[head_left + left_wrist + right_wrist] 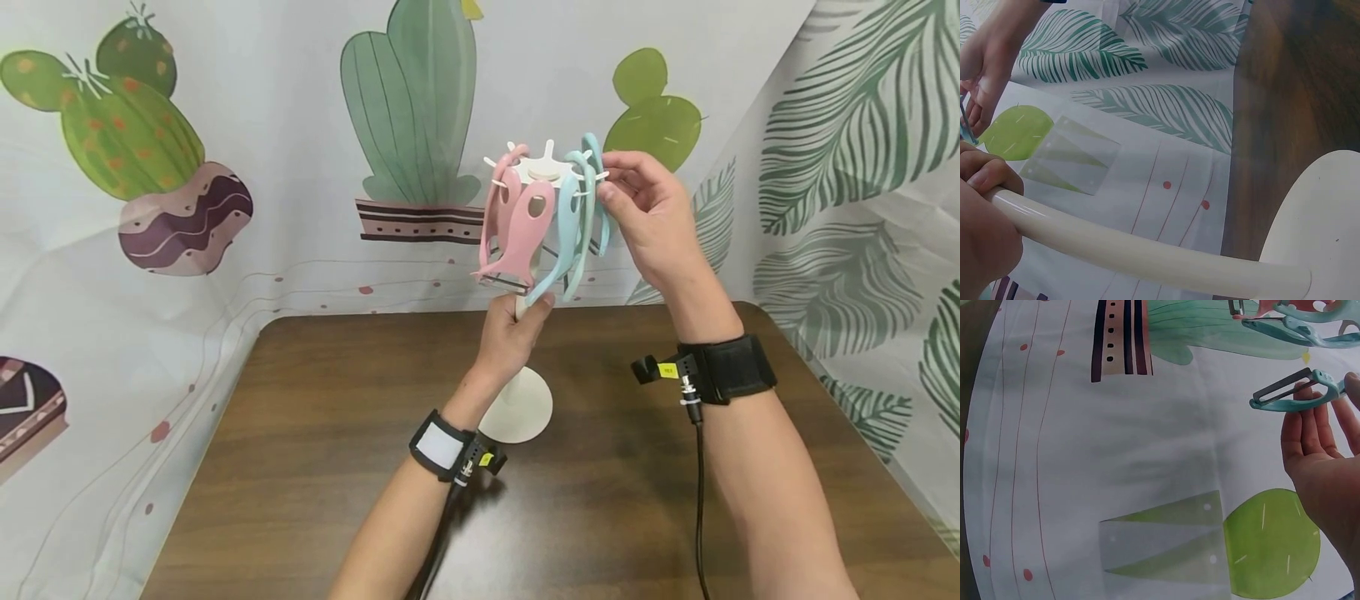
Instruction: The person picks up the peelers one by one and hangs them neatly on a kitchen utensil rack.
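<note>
A cream stand with a round base (528, 412) and a spoked top (546, 171) carries several Y-shaped vegetable peelers. My left hand (512, 333) grips its pole (1116, 236) just below the hanging peelers. Two pink peelers (529, 221) hang on the left side of the top, with a light blue peeler (567, 221) and a green peeler (588, 237) to their right. At the far right spoke, my right hand (654, 221) pinches the handle of a blue peeler (1297, 394) between thumb and fingers; its blade end points away from the palm in the right wrist view.
A brown wooden table (337, 467) lies under the stand. Behind it hangs a white cloth (300, 167) printed with cacti and leaves. Both wrists wear black straps (726, 369) with small cameras, and black cables (700, 500) run down from them.
</note>
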### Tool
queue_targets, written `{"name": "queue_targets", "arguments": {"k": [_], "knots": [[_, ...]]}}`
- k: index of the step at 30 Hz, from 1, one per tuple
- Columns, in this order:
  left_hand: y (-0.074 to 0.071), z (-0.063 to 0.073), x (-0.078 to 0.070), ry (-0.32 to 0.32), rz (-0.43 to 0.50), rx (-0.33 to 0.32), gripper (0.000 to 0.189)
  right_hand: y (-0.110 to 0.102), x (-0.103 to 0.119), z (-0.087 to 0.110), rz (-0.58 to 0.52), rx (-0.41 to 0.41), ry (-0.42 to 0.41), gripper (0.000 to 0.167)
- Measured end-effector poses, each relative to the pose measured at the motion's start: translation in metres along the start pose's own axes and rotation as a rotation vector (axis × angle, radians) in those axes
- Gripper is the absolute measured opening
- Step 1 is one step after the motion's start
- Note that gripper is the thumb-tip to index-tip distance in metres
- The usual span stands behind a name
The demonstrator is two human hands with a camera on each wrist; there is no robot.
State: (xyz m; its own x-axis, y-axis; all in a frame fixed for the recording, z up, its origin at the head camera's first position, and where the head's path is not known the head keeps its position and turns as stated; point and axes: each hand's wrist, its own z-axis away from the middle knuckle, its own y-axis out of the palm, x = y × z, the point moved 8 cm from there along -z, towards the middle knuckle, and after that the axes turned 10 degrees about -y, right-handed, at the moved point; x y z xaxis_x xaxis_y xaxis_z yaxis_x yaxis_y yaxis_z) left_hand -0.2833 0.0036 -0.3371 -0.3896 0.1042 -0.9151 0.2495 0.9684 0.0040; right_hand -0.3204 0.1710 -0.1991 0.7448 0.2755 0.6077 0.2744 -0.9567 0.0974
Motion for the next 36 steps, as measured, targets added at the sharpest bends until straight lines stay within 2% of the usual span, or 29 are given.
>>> {"name": "queue_targets", "arguments": {"k": [11, 14, 18, 21, 23, 28, 32, 36], "knots": [[0.001, 0.000, 0.002, 0.006, 0.005, -0.001, 0.054, 0.012, -0.002, -0.015, -0.057, 0.079, 0.006, 0.031], [0.001, 0.000, 0.003, 0.001, 0.002, -0.001, 0.052, 0.014, -0.003, -0.020, -0.087, 0.098, 0.011, 0.028], [0.001, 0.000, 0.002, 0.000, -0.001, 0.003, 0.052, 0.019, -0.003, -0.027, -0.124, 0.141, -0.008, 0.041], [0.001, 0.000, 0.002, 0.006, -0.001, 0.003, 0.052, 0.022, -0.002, -0.030, -0.141, 0.167, -0.013, 0.044], [0.000, 0.000, 0.001, 0.007, -0.003, 0.001, 0.052, 0.025, -0.001, -0.032, -0.144, 0.186, -0.009, 0.043], [0.000, -0.001, 0.001, 0.004, -0.010, -0.003, 0.052, 0.030, -0.001, -0.034, -0.121, 0.199, 0.042, 0.027], [0.000, -0.001, 0.002, -0.005, -0.016, -0.004, 0.053, 0.032, -0.005, -0.035, -0.103, 0.218, 0.086, 0.031], [-0.001, -0.001, 0.002, -0.008, -0.019, -0.007, 0.053, 0.035, -0.007, -0.035, -0.110, 0.270, 0.077, 0.028]]}}
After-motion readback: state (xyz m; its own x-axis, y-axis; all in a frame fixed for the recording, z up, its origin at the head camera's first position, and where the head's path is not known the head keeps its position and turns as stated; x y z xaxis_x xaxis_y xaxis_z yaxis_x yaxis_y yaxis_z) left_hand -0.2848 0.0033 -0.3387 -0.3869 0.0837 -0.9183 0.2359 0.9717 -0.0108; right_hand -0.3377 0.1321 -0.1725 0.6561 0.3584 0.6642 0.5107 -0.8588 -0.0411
